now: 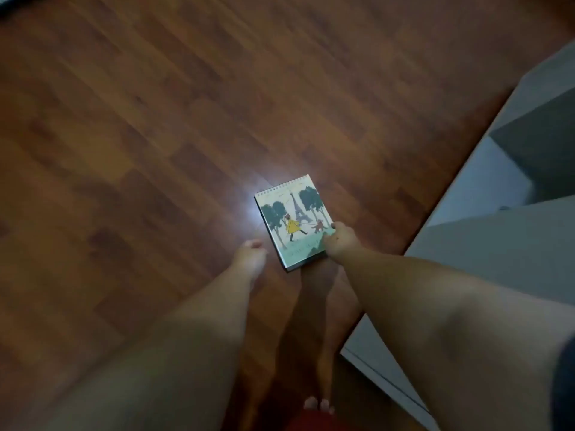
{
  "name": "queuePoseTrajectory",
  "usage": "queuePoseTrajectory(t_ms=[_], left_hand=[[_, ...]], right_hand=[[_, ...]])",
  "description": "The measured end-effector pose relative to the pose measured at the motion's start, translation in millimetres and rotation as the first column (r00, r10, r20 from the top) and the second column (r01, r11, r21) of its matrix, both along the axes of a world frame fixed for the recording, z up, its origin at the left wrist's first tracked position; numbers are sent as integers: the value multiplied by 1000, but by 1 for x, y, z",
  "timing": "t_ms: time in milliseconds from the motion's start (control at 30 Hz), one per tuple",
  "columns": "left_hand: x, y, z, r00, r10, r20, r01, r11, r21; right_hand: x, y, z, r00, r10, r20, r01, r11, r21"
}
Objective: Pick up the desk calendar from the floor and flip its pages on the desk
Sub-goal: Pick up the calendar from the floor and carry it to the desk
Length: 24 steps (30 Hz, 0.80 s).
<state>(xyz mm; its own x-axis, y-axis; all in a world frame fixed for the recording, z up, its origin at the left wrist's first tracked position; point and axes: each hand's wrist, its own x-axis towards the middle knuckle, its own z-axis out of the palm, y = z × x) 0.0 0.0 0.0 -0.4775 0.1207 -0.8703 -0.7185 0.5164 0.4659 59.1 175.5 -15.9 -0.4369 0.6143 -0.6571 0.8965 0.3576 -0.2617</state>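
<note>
The desk calendar, light and stiff but floppy-paged, is pinched at its near corner by the right hand, while the left hand hovers loosely curled and empty.

A reddish-brown wooden plank floor fills most of the view, with a bright glare spot near its middle. On the right stands pale grey furniture, its edge running diagonally from far right to near. Bare toes show at the near edge, on the floor.

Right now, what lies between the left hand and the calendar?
Only bare wooden floor, seen in the head view: the left hand hangs beside the desk calendar, not touching.
</note>
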Motion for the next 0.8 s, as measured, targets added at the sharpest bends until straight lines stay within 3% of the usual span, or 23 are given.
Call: queuePoseTrajectory(t_ms=[100,267,433,600,800], left_hand=[[-4,21,-22,998,51,35,-54,996,74],[-5,38,-50,935,297,193,-326,934,144],[3,12,-25,935,300,187,-320,944,83],[-20,-33,85,928,369,50,-372,926,66],[-75,-61,316,903,412,-121,-390,905,172]], right_hand=[[-7,15,-26,1000,-25,-4,24,999,-26],[-8,13,-46,988,-150,25,151,987,-49],[7,-14,1,934,-354,-40,344,925,-160],[-3,-63,117,884,-459,-92,424,868,-260],[-54,-90,325,784,-545,-297,426,821,-381]])
